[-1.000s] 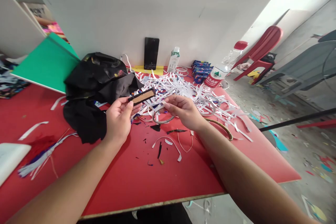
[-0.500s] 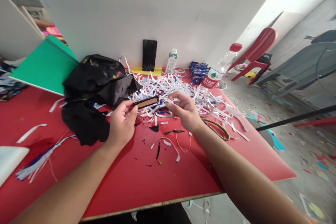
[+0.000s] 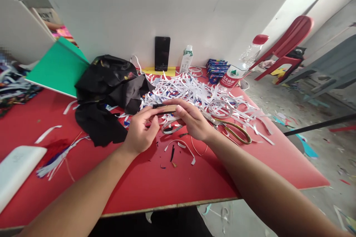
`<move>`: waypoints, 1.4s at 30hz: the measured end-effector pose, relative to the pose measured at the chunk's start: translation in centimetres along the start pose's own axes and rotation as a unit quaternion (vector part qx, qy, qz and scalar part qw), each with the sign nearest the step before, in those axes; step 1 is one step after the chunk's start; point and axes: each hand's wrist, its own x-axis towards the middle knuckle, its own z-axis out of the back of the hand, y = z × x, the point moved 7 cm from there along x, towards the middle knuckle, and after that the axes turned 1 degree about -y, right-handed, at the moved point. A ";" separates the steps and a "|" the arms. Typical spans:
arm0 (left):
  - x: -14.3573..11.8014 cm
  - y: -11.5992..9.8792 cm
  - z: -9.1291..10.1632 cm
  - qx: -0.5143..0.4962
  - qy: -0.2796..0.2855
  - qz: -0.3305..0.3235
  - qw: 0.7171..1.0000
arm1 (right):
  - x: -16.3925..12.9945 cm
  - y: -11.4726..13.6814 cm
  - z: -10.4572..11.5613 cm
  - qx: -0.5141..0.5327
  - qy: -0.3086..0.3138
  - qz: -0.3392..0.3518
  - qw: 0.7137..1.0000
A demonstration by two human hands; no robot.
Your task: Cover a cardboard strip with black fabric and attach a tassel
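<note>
Between both hands is a small flat strip (image 3: 166,109), tan on its face with black covering along its edges. My left hand (image 3: 142,129) has its fingers on the strip's left end, the thumb bent below it. My right hand (image 3: 191,118) pinches the right end, thumb on the near face and fingers behind. Just right of that hand lie scissors with gold handles (image 3: 236,131), their blades partly hidden by it. A heap of white paper strips (image 3: 183,89) spreads behind the hands. Black scraps and thin strips (image 3: 172,152) lie on the red table in front.
Crumpled black cloth (image 3: 108,81) lies on the left beside a green board (image 3: 58,68). A phone (image 3: 162,53), a white bottle (image 3: 186,59), blue packets (image 3: 217,70) and a plastic water bottle (image 3: 233,72) stand near the wall. A white object (image 3: 20,170) sits at the near left.
My right hand has moved onto the strip's right end, which only my left hand held before. The strip has tilted. The whole view has shifted slightly, with the table things appearing farther right.
</note>
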 end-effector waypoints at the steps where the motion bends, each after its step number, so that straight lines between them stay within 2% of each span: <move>1: 0.0 -0.6 -0.2 0.017 0.011 -0.022 1.000 | 0.0 -0.2 -0.1 0.011 0.003 -0.002 1.000; 3: -0.1 -1.5 -0.4 0.054 0.020 -0.053 0.997 | 0.0 -0.4 -0.1 0.032 0.006 -0.003 0.999; 5: -0.1 -1.8 -0.6 0.069 0.013 -0.054 0.996 | 0.0 -0.5 -0.1 0.048 0.007 -0.005 0.999; 11: -0.2 -1.6 -0.6 0.062 -0.024 -0.050 0.997 | 0.1 -0.4 -0.3 0.051 0.017 -0.010 0.998; 21: -0.3 -1.9 -0.8 0.053 -0.009 -0.074 0.996 | 0.2 -0.3 -0.5 0.059 0.019 -0.018 0.998; 30: 0.1 -1.7 -0.2 0.113 -0.049 -0.075 0.990 | 0.3 -0.4 -0.7 0.052 0.030 -0.004 0.998; 35: 0.3 -0.5 0.8 0.122 -0.093 -0.043 0.987 | 0.2 0.1 0.0 0.024 -0.002 -0.002 1.000; 37: 0.3 -0.2 0.6 0.088 -0.070 -0.034 0.993 | 0.3 0.0 0.2 0.033 -0.007 -0.008 0.999; 40: 0.1 -0.2 -0.3 0.038 -0.007 -0.025 0.999 | 0.5 0.1 0.1 0.063 -0.002 0.019 0.998; 42: 0.0 -0.3 -0.5 0.034 0.007 -0.024 0.999 | 0.7 0.0 -0.1 0.075 0.001 0.033 0.997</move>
